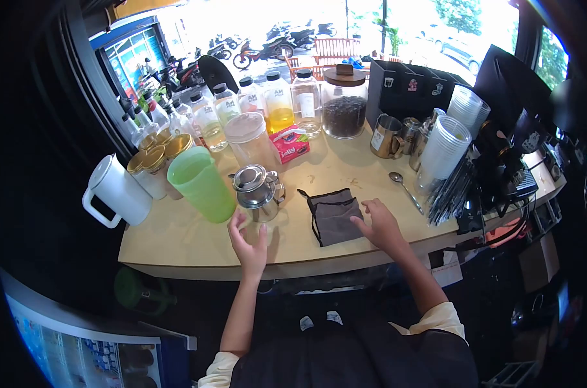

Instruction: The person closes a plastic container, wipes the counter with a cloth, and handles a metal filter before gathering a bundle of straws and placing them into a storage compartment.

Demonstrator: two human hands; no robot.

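Note:
My left hand (249, 247) is at the front of the counter, thumb and fingers apart with nothing between them. Just beyond its fingertips stands a small stainless steel coffee dripper (254, 183), lidded and set on top of a metal cup (263, 211). A translucent green pitcher (200, 185) is to the left of these. Over on the right, my right hand (382, 226) has its fingers spread at the right edge of a dark grey cloth (335, 221) with black edging, which lies flat on the counter. A metal spoon (406, 192) rests beyond that hand.
A white jug (120, 191) and gold-lidded jars (152, 161) stand at left. Behind are a clear tub (249, 143), a red box (292, 145), bottles (279, 107) and a wooden-lidded jar (344, 111). Stacked plastic cups (445, 147), straws (452, 193) and a metal mug (385, 138) stand right.

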